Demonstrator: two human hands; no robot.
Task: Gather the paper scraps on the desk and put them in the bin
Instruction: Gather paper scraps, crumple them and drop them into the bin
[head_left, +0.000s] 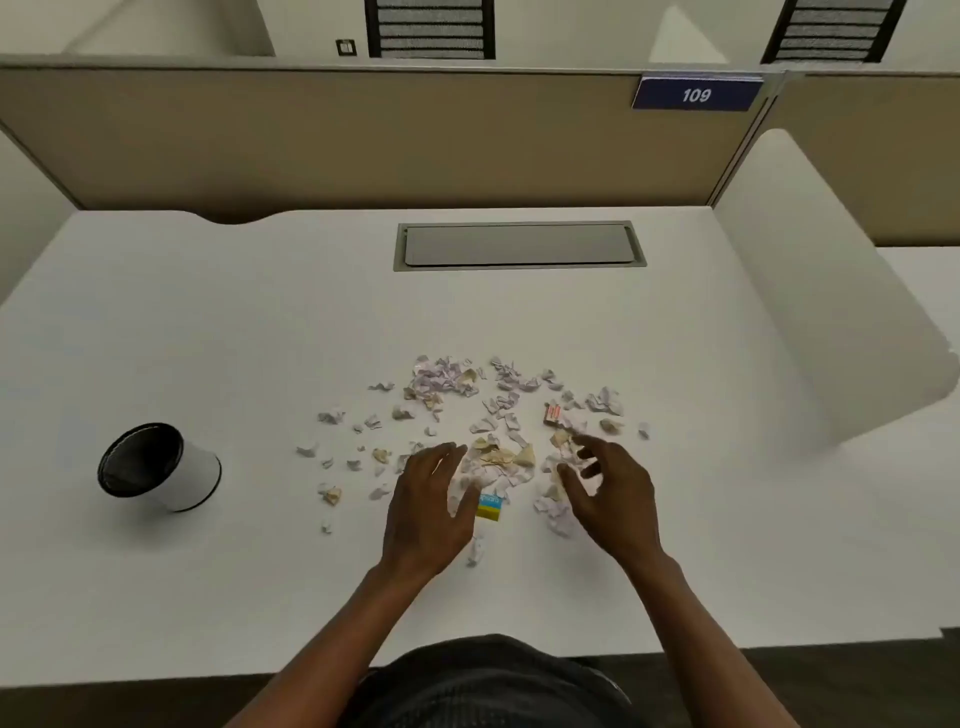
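We held our left hand (428, 506) and right hand (610, 486) palm-inward over the white desk (208, 322), fingers spread loosely and gripping nothing, cupped on either side of the near part of the paper scraps (493, 415), which lay between and beyond our 2 hands. A blue-and-yellow scrap (490, 506) sat just beside our left thumb, and the bin (161, 467) stood well to the left of our left hand. Beyond the scraps were a grey hatch (519, 245), a tan partition (363, 135) and a plate (696, 94) reading 109.

Both hands — left hand (428, 506), right hand (613, 488) — flank paper scraps (498, 460).
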